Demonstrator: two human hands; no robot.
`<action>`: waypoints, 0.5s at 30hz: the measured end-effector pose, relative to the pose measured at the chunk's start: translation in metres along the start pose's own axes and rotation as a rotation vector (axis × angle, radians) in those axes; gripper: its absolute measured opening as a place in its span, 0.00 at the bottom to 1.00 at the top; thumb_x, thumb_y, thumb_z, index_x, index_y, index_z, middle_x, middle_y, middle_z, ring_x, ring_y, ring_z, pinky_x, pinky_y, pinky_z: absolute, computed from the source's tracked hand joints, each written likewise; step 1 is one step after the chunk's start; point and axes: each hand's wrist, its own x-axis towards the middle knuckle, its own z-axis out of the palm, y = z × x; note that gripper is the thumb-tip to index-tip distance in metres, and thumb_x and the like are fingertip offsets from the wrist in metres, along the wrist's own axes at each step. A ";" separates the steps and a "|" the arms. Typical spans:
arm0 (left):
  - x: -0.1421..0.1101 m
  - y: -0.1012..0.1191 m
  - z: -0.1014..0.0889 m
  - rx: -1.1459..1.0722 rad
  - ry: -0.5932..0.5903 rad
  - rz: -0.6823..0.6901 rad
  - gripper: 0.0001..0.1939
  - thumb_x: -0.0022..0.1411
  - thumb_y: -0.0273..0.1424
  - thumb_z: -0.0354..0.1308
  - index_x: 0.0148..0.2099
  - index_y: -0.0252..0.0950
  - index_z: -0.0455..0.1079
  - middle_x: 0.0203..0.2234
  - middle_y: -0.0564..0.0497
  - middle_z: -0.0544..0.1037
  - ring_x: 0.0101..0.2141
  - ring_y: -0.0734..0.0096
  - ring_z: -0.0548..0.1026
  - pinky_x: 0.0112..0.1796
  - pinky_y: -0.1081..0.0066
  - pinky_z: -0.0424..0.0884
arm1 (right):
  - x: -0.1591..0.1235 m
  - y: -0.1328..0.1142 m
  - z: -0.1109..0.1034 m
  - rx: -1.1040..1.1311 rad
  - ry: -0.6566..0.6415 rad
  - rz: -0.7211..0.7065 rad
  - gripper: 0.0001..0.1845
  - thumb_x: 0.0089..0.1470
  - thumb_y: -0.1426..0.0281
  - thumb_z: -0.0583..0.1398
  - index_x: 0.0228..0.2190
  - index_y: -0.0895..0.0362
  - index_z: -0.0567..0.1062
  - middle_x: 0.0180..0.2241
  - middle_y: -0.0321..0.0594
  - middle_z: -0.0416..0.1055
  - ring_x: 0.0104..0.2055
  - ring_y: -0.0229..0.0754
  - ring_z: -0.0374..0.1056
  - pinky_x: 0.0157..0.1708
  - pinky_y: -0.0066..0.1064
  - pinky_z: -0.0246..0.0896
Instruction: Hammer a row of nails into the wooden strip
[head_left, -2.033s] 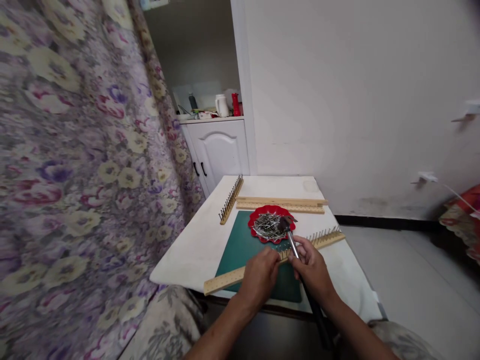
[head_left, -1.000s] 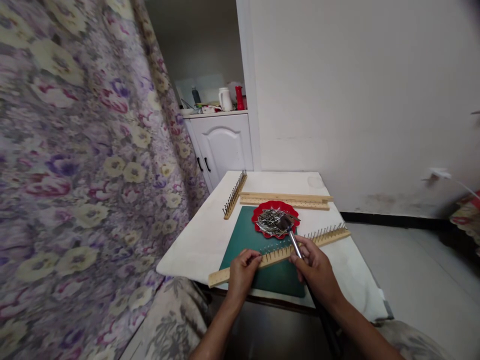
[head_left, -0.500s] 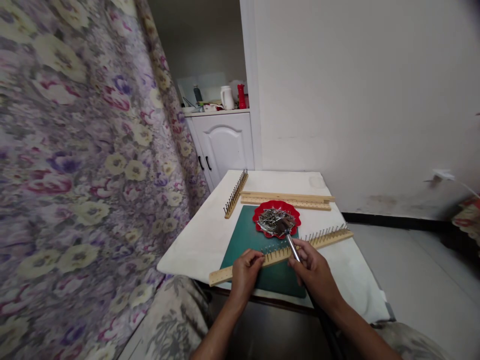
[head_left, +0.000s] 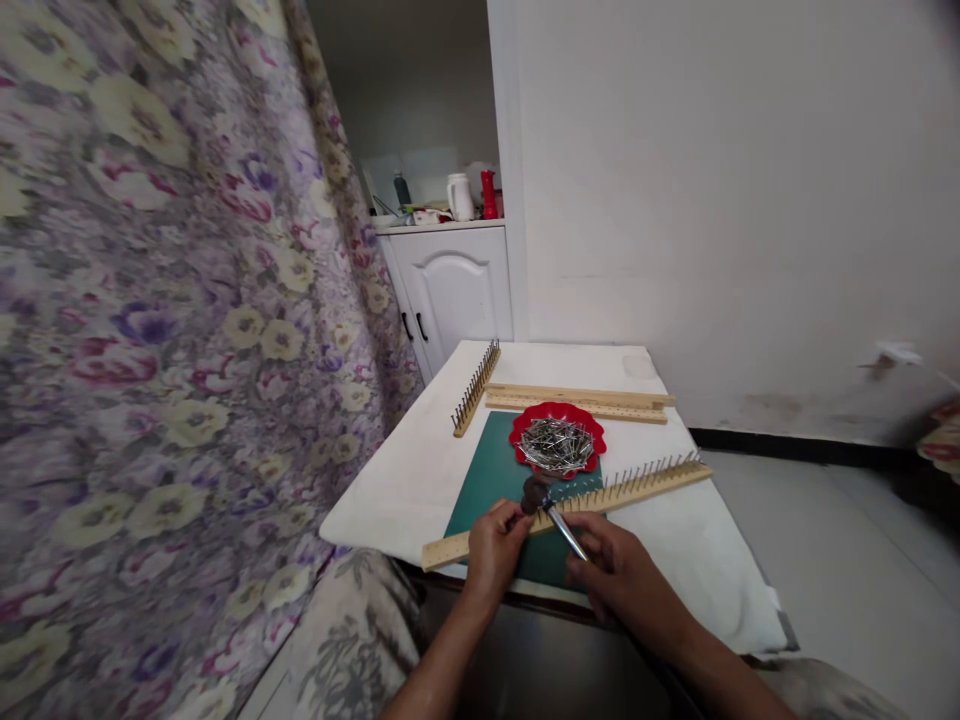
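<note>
My right hand [head_left: 611, 565] is wrapped around a hammer [head_left: 566, 532] with a shiny metal shaft. Its dark head is over the wooden strip [head_left: 442, 552], right beside my left fingertips. A row of upright nails [head_left: 645, 475] stands along the strip, from about the hammer head to the right end. My left hand [head_left: 495, 545] rests on the strip with thumb and forefinger pinched together; what is between them is hidden. Just behind the strip, a red scalloped dish [head_left: 517, 430] holds a heap of loose nails [head_left: 556, 444].
Under the dish and strip lies a green mat [head_left: 480, 475] on the white-covered table [head_left: 390, 480]. Another nail-studded strip [head_left: 476, 390] is at the back left. More wooden strips [head_left: 577, 402] lie behind the dish. A floral curtain [head_left: 187, 350] hangs at the left.
The hammer head has come down and left, from over the red dish to beside my left fingertips. My left hand keeps its pinch at the strip. The view has shifted slightly.
</note>
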 end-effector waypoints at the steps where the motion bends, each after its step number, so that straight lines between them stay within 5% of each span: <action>1: 0.000 -0.001 0.000 0.005 -0.001 -0.001 0.10 0.56 0.31 0.53 0.24 0.35 0.67 0.21 0.55 0.68 0.26 0.73 0.68 0.29 0.76 0.60 | -0.001 0.001 0.001 -0.008 -0.006 -0.006 0.19 0.49 0.74 0.57 0.45 0.52 0.69 0.20 0.26 0.65 0.10 0.28 0.54 0.09 0.20 0.51; 15: -0.001 0.002 0.000 0.009 0.000 -0.009 0.11 0.56 0.32 0.52 0.22 0.35 0.65 0.20 0.55 0.66 0.25 0.74 0.66 0.28 0.76 0.58 | -0.002 -0.001 0.002 -0.057 -0.019 -0.024 0.21 0.49 0.76 0.55 0.46 0.50 0.70 0.18 0.26 0.60 0.12 0.30 0.53 0.10 0.21 0.53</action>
